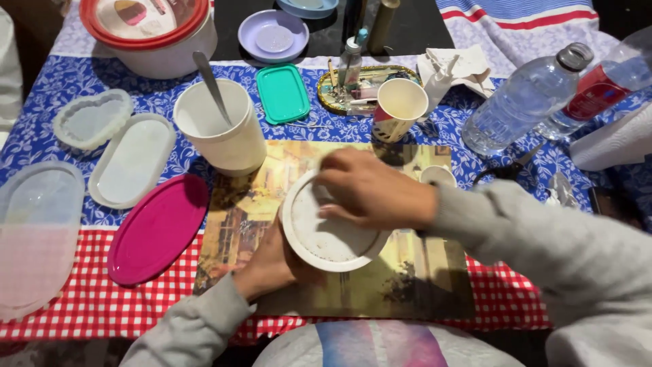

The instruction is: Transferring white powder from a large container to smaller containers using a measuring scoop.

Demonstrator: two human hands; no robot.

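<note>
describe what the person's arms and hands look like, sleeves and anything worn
Both arms are covered by long, loose sleeves of a soft light grey knit, plain and without markings. The left sleeve ends at the wrist, as does the right sleeve. The left hand and right hand are bare: no gloves, and no rings, watch or bracelet can be seen. The right hand's fingers are slightly blurred.

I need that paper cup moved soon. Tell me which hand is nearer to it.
Right. The right hand lies on top of the round white mold, just below the paper cup. The left hand grips the mold's lower left edge, farther away.
</note>
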